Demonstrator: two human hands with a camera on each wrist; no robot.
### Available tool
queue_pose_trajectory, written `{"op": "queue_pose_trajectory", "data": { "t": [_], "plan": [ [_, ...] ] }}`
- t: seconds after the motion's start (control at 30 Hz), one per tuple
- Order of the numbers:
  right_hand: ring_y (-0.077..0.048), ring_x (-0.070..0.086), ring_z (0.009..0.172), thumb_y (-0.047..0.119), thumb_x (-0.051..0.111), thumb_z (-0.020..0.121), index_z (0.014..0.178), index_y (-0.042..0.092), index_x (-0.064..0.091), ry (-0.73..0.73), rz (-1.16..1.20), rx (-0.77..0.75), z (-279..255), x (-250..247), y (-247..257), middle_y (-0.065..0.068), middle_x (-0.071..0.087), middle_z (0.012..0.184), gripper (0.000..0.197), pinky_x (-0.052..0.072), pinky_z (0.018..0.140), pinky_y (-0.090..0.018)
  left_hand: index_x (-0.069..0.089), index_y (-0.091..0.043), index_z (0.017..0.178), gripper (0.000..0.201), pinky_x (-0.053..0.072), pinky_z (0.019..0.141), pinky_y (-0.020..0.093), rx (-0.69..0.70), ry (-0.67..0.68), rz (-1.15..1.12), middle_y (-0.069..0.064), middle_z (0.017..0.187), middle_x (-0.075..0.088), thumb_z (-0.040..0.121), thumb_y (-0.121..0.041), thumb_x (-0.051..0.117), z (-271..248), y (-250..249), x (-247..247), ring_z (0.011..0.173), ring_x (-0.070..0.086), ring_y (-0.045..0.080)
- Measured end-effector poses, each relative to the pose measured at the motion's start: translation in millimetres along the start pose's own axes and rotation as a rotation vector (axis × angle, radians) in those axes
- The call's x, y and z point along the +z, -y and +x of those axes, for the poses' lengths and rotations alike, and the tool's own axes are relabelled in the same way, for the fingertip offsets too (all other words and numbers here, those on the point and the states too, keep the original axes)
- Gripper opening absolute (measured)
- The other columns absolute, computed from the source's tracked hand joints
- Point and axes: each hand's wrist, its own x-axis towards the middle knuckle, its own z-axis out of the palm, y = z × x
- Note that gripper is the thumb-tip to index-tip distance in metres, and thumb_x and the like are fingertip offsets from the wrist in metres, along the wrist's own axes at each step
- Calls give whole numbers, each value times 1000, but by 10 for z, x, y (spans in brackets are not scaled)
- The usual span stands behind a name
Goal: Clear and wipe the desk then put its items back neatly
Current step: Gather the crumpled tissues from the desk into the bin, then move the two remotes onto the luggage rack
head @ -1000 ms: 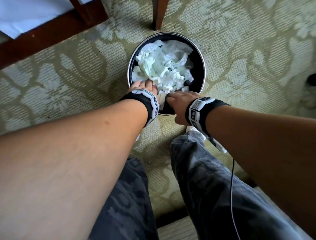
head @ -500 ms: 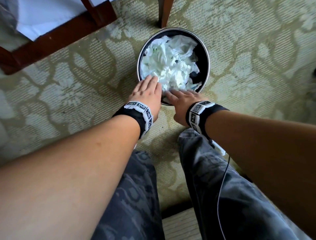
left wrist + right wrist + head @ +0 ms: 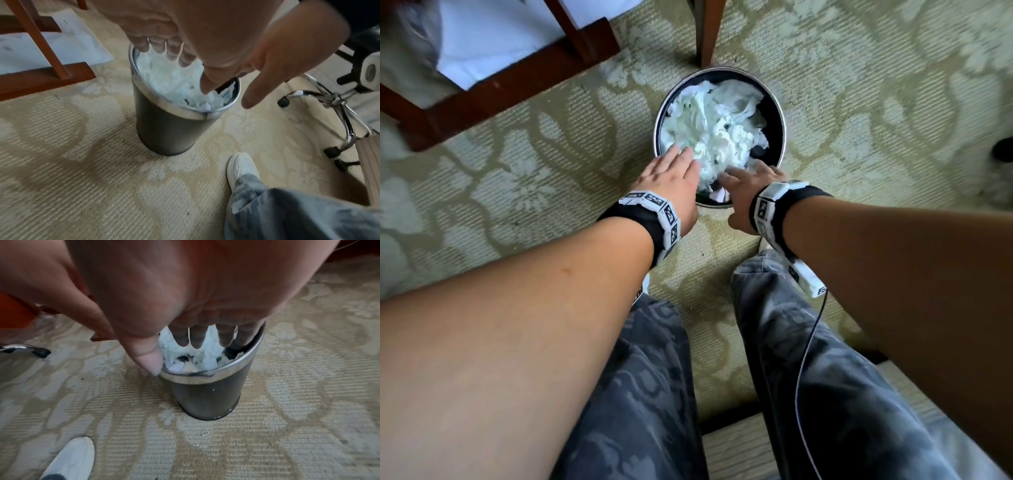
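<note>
A round black waste bin (image 3: 782, 137) with a metal rim stands on the carpet, filled with crumpled white tissues (image 3: 715, 126). My left hand (image 3: 671, 174) is over its near left rim, fingers straight and spread above the tissues (image 3: 170, 81). My right hand (image 3: 751, 178) is over the near right rim with loose fingers. Neither hand holds anything. In the left wrist view the left hand (image 3: 216, 53) is above the bin (image 3: 164, 126). In the right wrist view the right hand (image 3: 185, 305) is just above the tissues (image 3: 207, 353) in the bin (image 3: 207, 399). Whether the fingertips touch the paper is unclear.
A dark wooden frame (image 3: 493, 96) with white sheets (image 3: 493, 37) behind it lies to the left. A wooden leg (image 3: 709, 31) stands just beyond the bin. A chrome chair base with castors (image 3: 329, 100) is to the right. My white shoe (image 3: 242, 167) is near the bin on patterned carpet.
Both hands were pressed down into the tissues a second ago. They have since lifted and drawn back to the near rim, and the tissues sit lower in the bin.
</note>
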Motion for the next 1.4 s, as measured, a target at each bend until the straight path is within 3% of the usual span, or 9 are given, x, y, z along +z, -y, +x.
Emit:
{"op": "queue_pose_trajectory", "data": {
  "t": [0.17,0.3,0.43,0.67,0.97,1.1,1.27,1.4],
  "plan": [
    [-35,25,149,31,59,88,156,31,23,-25,65,28,-413,-435,-135,2,26,162,77,39,113,-53,9,-19,163,73,1,125,44,-41,-63,-81,-3,171,-10,104,-50,40,-372,-111,-605,156,-13,18],
    [-33,18,155,39,59,94,162,30,18,-89,163,60,-790,-903,-284,2,10,170,80,30,122,-47,21,-23,161,65,-2,127,44,-121,-194,-110,-1,171,0,105,-54,32,-622,-250,-1043,157,-6,19],
    [-30,21,155,40,53,98,163,31,16,-215,249,118,-1191,-1226,-475,3,6,172,76,28,122,-45,28,-19,159,67,7,126,49,-200,-261,-227,3,171,9,104,-56,31,-769,-412,-1397,157,3,24],
    [-31,21,155,60,52,98,163,20,15,-364,344,238,-2145,-1454,-514,-4,8,171,85,28,122,-46,25,-28,160,72,1,126,50,-52,-344,-110,-2,171,4,101,-68,18,-1433,-691,-1971,157,-3,21],
    [-26,20,155,62,48,98,162,21,18,-745,471,314,-4372,-2470,-171,-2,12,171,82,24,124,-45,27,-34,158,69,4,125,55,34,-600,74,-4,171,9,99,-69,16,-3227,-781,-3366,157,1,23],
    [-27,22,154,56,43,102,162,20,20,-877,484,318,-5588,-2935,24,-4,16,170,74,23,123,-43,27,-36,158,71,7,123,59,74,-751,103,-4,170,11,97,-72,17,-4186,-1057,-4181,157,4,25],
    [-25,16,156,49,43,105,162,22,19,-1032,441,298,-7060,-3430,213,-2,10,171,68,18,124,-41,31,-33,156,80,15,120,62,152,-980,216,-1,168,19,92,-80,18,-5304,-1539,-5096,155,14,24],
    [-31,30,149,49,46,104,156,20,35,-1178,337,313,-7849,-3658,228,-7,32,162,60,28,121,-43,31,-34,156,87,16,120,62,199,-1076,226,3,168,18,87,-86,19,-5928,-1842,-5576,155,15,24]
  ]
}}
